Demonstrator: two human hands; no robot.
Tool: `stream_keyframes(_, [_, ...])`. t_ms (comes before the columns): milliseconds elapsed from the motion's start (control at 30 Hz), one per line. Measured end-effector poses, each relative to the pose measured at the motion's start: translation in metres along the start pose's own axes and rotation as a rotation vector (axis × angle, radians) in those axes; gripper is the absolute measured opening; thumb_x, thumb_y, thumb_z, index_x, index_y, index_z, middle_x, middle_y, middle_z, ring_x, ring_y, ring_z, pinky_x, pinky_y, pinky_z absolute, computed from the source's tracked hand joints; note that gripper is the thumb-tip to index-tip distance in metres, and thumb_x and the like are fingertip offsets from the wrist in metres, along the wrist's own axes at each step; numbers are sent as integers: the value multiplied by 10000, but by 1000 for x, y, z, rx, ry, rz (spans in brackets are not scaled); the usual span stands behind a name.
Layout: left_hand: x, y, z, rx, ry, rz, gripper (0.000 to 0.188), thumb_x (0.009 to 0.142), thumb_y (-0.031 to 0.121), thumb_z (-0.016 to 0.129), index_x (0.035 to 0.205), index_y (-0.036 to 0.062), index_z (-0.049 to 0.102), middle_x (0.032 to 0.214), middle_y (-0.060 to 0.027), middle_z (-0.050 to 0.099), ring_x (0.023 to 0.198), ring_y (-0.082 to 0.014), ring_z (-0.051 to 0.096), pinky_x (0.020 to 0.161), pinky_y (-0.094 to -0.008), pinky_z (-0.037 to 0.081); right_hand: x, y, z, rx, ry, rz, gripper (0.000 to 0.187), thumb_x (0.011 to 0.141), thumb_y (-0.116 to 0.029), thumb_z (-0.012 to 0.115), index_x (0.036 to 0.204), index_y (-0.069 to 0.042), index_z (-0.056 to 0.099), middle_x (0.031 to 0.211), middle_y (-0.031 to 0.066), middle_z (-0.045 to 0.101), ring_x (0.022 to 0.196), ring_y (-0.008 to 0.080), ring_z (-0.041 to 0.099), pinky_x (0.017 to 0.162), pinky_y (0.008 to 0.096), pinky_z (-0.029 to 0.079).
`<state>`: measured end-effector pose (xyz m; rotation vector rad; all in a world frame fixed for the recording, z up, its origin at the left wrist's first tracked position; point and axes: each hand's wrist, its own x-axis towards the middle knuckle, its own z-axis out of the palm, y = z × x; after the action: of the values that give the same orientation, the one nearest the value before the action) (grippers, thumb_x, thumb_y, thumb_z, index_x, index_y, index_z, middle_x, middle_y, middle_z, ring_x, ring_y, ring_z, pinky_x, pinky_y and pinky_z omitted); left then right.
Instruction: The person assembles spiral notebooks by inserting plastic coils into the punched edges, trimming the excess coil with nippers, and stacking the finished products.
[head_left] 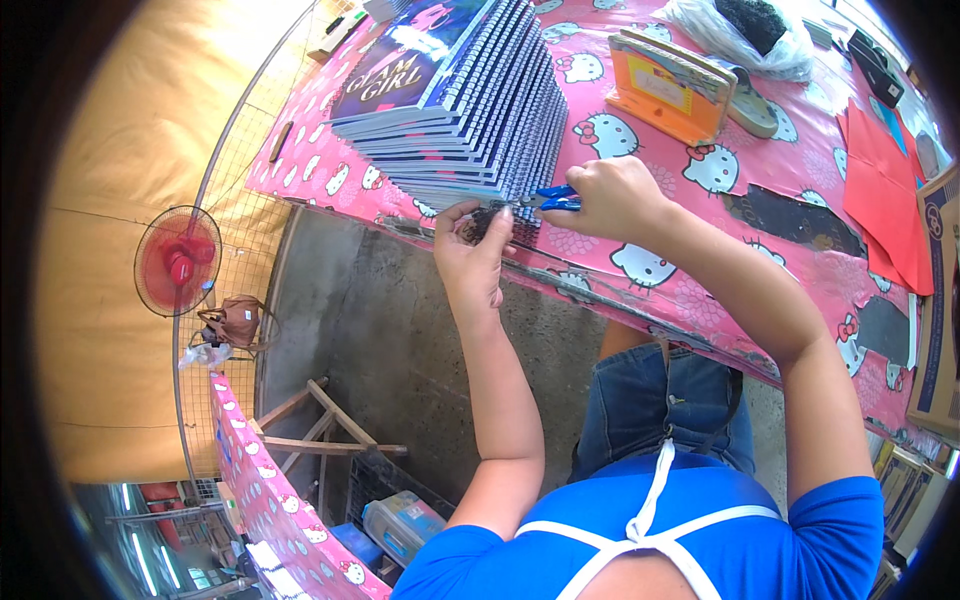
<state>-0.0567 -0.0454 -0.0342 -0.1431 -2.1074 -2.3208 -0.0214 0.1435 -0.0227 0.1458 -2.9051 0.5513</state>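
A tall stack of spiral-bound notebooks with dark covers stands at the near edge of a pink table, its coiled wire spines facing right. My right hand is closed round the blue handles of a pair of pliers. The jaws point left at the lower spines of the stack. At the stack's bottom corner, my left hand has its fingers curled round a dark tangled clump, which looks like black wire scraps. My left thumb is by the spines; whether it touches them I cannot tell.
The table has a torn, cartoon-print cover. Behind my right hand stands an orange desk calendar, with a clear plastic bag holding something black beyond. Red sheets and a cardboard box lie right. A red fan is left.
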Motion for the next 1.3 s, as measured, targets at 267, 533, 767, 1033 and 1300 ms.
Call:
stream_keyframes(267, [-1,-5,-1,69,12,-9,442,747,42,774,1093,-15,505,876,-106,632,628,-133,600,504,-228,482,1,17,17,-202,624,-335,560,755,-557,651,696,0,656,582,140,620,571,298,656,558,396,527])
stream_keyframes(533, [5,-12,-15,-18,-20,-90,501,731,60,798,1122,0,491,900,-94,624,639,-131,597,497,-227,474,-12,15,14,-53,144,-60,541,753,-552,646,734,-12,647,663,131,643,613,286,662,591,400,528])
stream_keyframes(767, [3,-24,-6,5,-7,-49,472,739,56,788,1110,11,500,884,-91,627,632,-129,607,480,-215,460,1,10,26,-36,125,-76,511,759,-520,627,706,-13,651,593,125,633,561,285,657,582,396,536])
stream_keyframes(1033, [2,-25,-14,-38,-24,-125,476,729,43,788,1106,-2,502,897,-104,634,632,-131,616,464,-207,442,-13,17,18,-143,182,-91,540,747,-538,668,803,-2,650,757,132,649,734,283,660,688,382,520])
stream_keyframes(1300, [-1,-31,-4,-9,-26,-33,476,722,39,793,1096,-6,501,873,-92,625,653,-129,616,477,-213,440,-3,13,27,-178,187,-168,553,743,-547,674,847,-5,644,819,112,646,807,264,645,733,360,503])
